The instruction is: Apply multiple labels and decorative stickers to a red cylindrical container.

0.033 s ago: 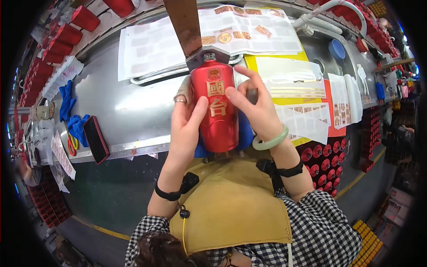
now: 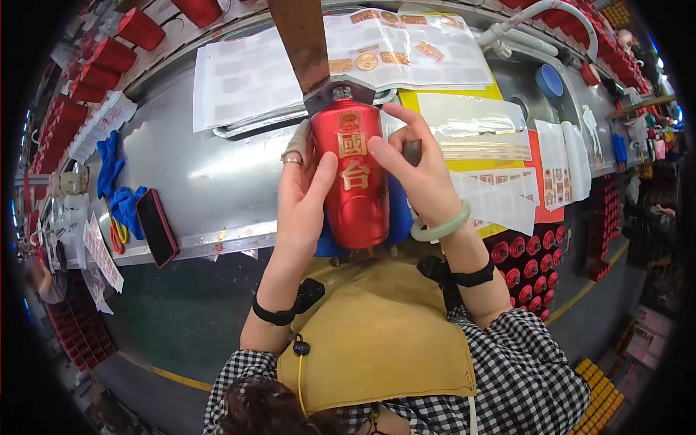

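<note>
Since the earlier frame, both hands have shifted slightly toward the far side; the red bottle (image 2: 362, 217) has held its position. On my feed, the bottle is at the centre of the scene, on the near side of the metal counter (image 2: 217, 192), neck directed far and gold characters facing up. The neck meets a dark bracket (image 2: 362, 88) at the end of a brown bar (image 2: 301, 43). Blue supports (image 2: 398, 210) show on both sides of the bottle's near end.

Left hand (image 2: 303, 192): partly closed along the bottle's left side, thumb laid on the front face. A ring (image 2: 292, 159) is fitted to one finger. Right hand (image 2: 419, 170): half open, thumb tip at the bottle's right edge, index finger extended toward the shoulder. A small dark item (image 2: 412, 151) shows at its curled fingers; I cannot tell whether it is held. A pale green bangle (image 2: 442, 226) encircles the right wrist.

Far of the bottle, I see white sheets (image 2: 246, 87) on the counter. To the right is a yellow sheet (image 2: 409, 101) under further papers. To the left are a phone (image 2: 156, 228), scissors (image 2: 118, 235) and blue gloves (image 2: 107, 168).
</note>
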The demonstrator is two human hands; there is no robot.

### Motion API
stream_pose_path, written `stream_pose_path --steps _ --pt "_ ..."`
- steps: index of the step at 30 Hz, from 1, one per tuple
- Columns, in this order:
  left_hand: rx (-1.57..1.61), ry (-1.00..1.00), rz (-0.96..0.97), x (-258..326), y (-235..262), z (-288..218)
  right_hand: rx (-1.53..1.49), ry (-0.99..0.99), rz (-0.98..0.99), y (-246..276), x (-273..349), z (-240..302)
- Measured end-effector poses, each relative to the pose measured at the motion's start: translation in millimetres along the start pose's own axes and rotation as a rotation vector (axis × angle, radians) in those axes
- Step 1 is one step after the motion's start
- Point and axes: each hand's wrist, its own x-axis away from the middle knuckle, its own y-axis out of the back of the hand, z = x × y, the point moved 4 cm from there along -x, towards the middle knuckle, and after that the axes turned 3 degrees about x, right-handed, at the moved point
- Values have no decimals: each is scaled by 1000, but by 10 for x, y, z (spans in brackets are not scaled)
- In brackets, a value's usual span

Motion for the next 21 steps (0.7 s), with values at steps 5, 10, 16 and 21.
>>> stream_pose_path --steps 5,10,16,21 --pt "-38 -47 -64 -164 -11 -2 29 10 -12 -56 -67 -5" --pt "-14 -26 -94 -172 -7 36 15 0 -5 -76 -70 -14" --pt "13 -32 -88 -175 -1 33 20 5 -15 -77 -75 -17" --pt "-5 -33 -85 -183 7 29 31 -11 -16 -76 -89 13"
